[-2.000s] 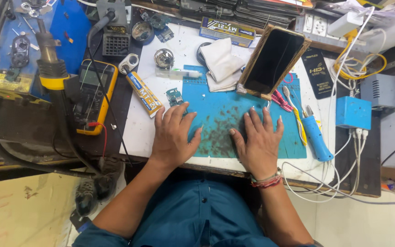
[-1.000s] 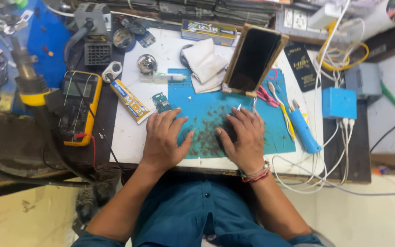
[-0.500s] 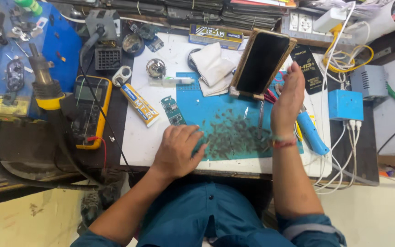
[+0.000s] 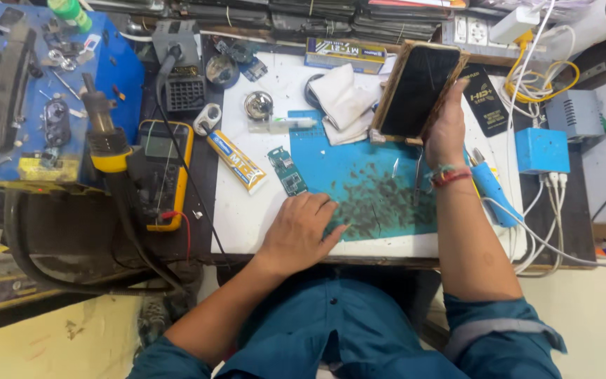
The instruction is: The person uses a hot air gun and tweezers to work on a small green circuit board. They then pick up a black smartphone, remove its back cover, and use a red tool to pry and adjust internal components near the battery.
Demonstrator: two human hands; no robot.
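The blue work mat [image 4: 376, 186] lies on the white bench. The right hand [image 4: 447, 130] grips the edge of the dark-screened phone [image 4: 419, 88], propped beyond the mat. The left hand [image 4: 303, 231] rests flat and empty near the small circuit board [image 4: 287, 170].

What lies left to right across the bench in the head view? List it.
Hot-air gun → multimeter → glue tube → circuit board → left hand → phone → right hand → blue box

The scene is evenly and brightly lit, shadows are kept soft, and slight wide-angle bending is seen at the edges.
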